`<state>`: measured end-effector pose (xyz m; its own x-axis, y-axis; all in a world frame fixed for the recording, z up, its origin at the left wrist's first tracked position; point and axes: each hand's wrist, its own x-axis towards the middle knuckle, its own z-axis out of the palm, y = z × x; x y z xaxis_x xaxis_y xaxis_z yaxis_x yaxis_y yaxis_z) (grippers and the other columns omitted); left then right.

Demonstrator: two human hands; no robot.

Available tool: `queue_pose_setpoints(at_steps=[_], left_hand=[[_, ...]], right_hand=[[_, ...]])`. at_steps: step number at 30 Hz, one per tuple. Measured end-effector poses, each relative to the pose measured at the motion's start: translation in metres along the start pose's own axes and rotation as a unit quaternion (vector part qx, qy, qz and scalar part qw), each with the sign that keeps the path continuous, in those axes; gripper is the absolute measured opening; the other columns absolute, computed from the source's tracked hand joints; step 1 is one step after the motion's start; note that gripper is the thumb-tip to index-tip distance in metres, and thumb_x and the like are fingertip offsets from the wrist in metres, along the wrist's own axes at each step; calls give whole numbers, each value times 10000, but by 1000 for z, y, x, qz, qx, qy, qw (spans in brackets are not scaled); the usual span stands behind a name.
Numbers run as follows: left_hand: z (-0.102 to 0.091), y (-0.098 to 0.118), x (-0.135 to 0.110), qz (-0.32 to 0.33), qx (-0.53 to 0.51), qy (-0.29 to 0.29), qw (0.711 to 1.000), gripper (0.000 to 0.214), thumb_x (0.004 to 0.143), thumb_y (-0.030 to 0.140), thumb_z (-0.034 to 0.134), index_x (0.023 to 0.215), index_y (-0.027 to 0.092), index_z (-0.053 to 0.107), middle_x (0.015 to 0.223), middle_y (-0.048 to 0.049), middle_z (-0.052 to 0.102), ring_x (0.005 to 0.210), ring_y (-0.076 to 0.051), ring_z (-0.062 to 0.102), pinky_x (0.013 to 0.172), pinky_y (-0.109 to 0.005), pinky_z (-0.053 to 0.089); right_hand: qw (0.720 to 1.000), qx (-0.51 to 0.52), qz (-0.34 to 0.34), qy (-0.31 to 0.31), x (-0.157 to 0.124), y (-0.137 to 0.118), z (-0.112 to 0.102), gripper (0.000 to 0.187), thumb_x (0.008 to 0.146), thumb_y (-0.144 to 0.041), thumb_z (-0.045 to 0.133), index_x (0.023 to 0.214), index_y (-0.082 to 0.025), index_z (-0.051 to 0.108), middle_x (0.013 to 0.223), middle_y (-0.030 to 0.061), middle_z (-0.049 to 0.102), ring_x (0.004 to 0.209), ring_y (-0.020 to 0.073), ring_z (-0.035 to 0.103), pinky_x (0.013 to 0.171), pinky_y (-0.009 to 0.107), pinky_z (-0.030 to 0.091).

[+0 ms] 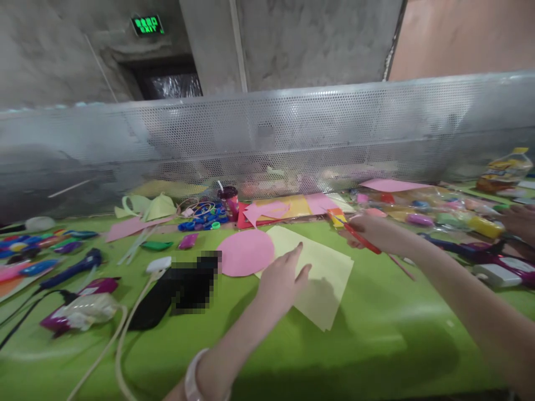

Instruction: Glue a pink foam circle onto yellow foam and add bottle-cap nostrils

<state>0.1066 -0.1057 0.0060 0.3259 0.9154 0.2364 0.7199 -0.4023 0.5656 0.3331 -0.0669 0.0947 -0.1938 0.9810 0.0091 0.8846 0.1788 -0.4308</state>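
Observation:
My left hand (282, 281) is over a sheet of pale yellow paper (330, 278), fingers apart, holding nothing. It is beside a pink paper oval (246, 253), which overlaps the paper's left corner. To the right, my right hand (368, 229) is closed around a slim red pen-like tool (363, 238); its exact kind is not clear. That hand is raised beyond the paper's upper right corner, near a small orange and yellow packet (336, 217). A thin reddish stick (402, 267) lies below it.
A black pouch-like item (152, 303) and a white cable (121, 345) lie left. Blue plastic pieces (204, 214) and a dark cup with a straw (229, 201) stand behind. A perforated metal panel (292, 133) borders the green table (376, 345). Another person's hand (520, 220) is far right.

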Motion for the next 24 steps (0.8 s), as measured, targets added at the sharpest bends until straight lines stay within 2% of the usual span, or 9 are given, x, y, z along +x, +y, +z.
queue_pose_setpoints(at_steps=[2, 4, 7, 11, 13, 15, 18, 21, 24], left_hand=[[12, -10, 0, -7, 86, -112, 990, 694, 864, 514, 413, 1418, 118, 275, 1461, -178, 271, 1338, -382, 236, 1045, -570, 264], [19, -15, -6, 10, 102, -174, 979, 704, 883, 542, 327, 1425, 101, 250, 1500, -162, 138, 1373, -372, 71, 1090, -574, 143], [12, -19, -18, 75, 55, -224, 970, 675, 875, 551, 334, 1408, 138, 304, 1503, -128, 183, 1387, -317, 87, 1114, -516, 136], [-20, -33, -23, 122, -47, -295, 946, 463, 824, 496, 498, 1202, 235, 558, 1427, -59, 389, 1347, -255, 281, 1089, -416, 261], [-32, -48, -17, 98, -71, -280, 952, 390, 770, 465, 586, 1079, 230, 622, 1325, -58, 507, 1275, -249, 401, 1041, -384, 338], [-39, -65, -7, 62, -70, -259, 961, 604, 662, 424, 697, 1209, 224, 535, 1331, -78, 490, 1243, -261, 433, 1015, -380, 364], [-43, -89, 13, 39, 20, -212, 976, 1025, 534, 389, 777, 1408, 219, 271, 1463, -123, 291, 1326, -303, 287, 1058, -417, 285], [-43, -99, 31, 59, 173, -142, 973, 1148, 447, 452, 806, 1416, 182, 254, 1488, -157, 216, 1361, -350, 151, 1096, -463, 144], [-41, -101, 42, 9, 262, -88, 961, 1226, 389, 519, 811, 1422, 195, 237, 1502, -192, 137, 1363, -416, 59, 1078, -531, 57]], right_hand=[[1000, 17, 8, 11, 12, 10, 9, 287, 825, -401, 486, 702, -158, 576, 650, 76, 656, 532, 142, 585, 479, 239, 434], [999, 25, 16, 21, 23, 19, 18, 250, 861, -335, 450, 765, -147, 585, 686, 87, 677, 561, 145, 619, 511, 236, 464], [999, 22, 24, 31, 37, 28, 31, 229, 888, -272, 413, 806, -134, 576, 716, 104, 691, 573, 147, 645, 517, 230, 481], [999, -24, 9, 39, 48, 33, 46, 208, 864, -295, 485, 781, -136, 592, 680, 94, 682, 531, 166, 634, 486, 244, 462], [998, -52, -16, 35, 52, 31, 53, 205, 837, -312, 540, 761, -136, 611, 679, 92, 678, 569, 184, 636, 528, 263, 464], [996, -75, -46, 25, 58, 30, 61, 193, 819, -312, 581, 766, -132, 628, 724, 98, 682, 650, 198, 639, 605, 285, 473], [992, -92, -83, 2, 70, 29, 72, 157, 838, -276, 581, 872, -132, 634, 858, 72, 673, 770, 175, 625, 727, 314, 484], [992, -97, -85, -10, 86, 32, 80, 227, 882, -301, 536, 1038, -144, 588, 999, 49, 628, 843, 155, 608, 760, 355, 503], [992, -108, -66, -4, 101, 35, 83, 278, 889, -324, 524, 1106, -155, 561, 1074, 63, 598, 887, 168, 599, 765, 372, 508]])
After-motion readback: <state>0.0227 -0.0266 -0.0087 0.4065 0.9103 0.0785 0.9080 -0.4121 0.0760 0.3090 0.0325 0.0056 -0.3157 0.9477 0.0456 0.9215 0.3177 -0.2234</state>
